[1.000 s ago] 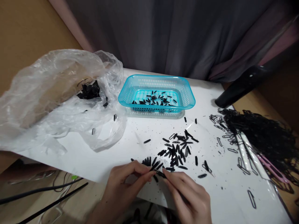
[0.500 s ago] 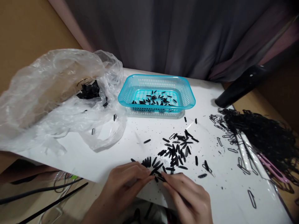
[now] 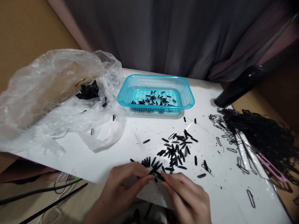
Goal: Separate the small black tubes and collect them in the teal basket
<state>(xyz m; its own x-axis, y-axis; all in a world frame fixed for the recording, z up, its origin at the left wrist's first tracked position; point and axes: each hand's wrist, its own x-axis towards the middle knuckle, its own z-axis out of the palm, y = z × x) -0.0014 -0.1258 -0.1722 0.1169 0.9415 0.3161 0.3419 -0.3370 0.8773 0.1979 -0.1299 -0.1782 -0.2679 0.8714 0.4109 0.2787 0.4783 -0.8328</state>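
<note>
- As two hands meet over a white bench point(image 3: 86, 161), nearer the wearer than the turquoise basket point(image 3: 188, 93), the left hand point(image 3: 126, 180) has its fingers pinched on a slim upper strip point(image 3: 154, 169).
- Right hand point(image 3: 190, 191), also on the wearer's side of the basket: fingers closed on a dark lower strip point(image 3: 160, 176), which lies close against the other. Whether the two pieces are joined cannot be told.
- Strips by the score, it seems: a loose heap point(image 3: 174, 152) lies between the basket and the right hand, and a small row point(image 3: 146, 161) fans out between the basket and the left hand.
- Within the basket, a scatter of basket strips point(image 3: 164, 100) rests on the slatted floor, mostly toward the near wall.
- Partway along, by the look of it: some pieces sit inside the basket, while plenty lie outside it and two are in the fingers. Whether any strip is finished is too small to judge.
- Well to the basket's right, a dark tangle of loops point(image 3: 261, 133) spreads beside a pink-handled item point(image 3: 272, 168), single loops strewn nearby.
- Left of the basket, a clear plastic bag point(image 3: 58, 68) gapes around crumpled black material point(image 3: 88, 91).
</note>
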